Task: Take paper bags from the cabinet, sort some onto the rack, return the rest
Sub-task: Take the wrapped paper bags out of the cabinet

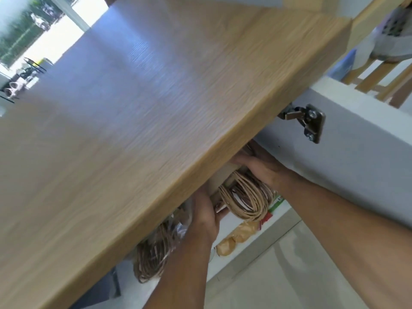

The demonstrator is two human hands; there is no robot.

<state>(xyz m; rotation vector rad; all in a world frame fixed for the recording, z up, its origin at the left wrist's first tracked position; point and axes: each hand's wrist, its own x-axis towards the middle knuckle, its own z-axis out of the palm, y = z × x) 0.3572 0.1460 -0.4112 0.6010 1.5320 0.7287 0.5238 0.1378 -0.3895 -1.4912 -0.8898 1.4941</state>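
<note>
A stack of brown paper bags (223,186) with twisted paper handles (247,199) sits just under the wooden countertop (133,108), at the mouth of the open cabinet. My left hand (204,217) grips the stack's near left side. My right hand (260,168) holds its far right side, fingers partly hidden under the countertop edge. A second bundle of bags (151,255) in clear plastic lies lower left inside the cabinet.
The open white cabinet door (356,170) with a metal hinge (310,121) stands on the right. Snack packets (240,233) lie on the white cabinet shelf (240,255). A wooden slatted rack (379,76) rises at the upper right. Pale floor lies below.
</note>
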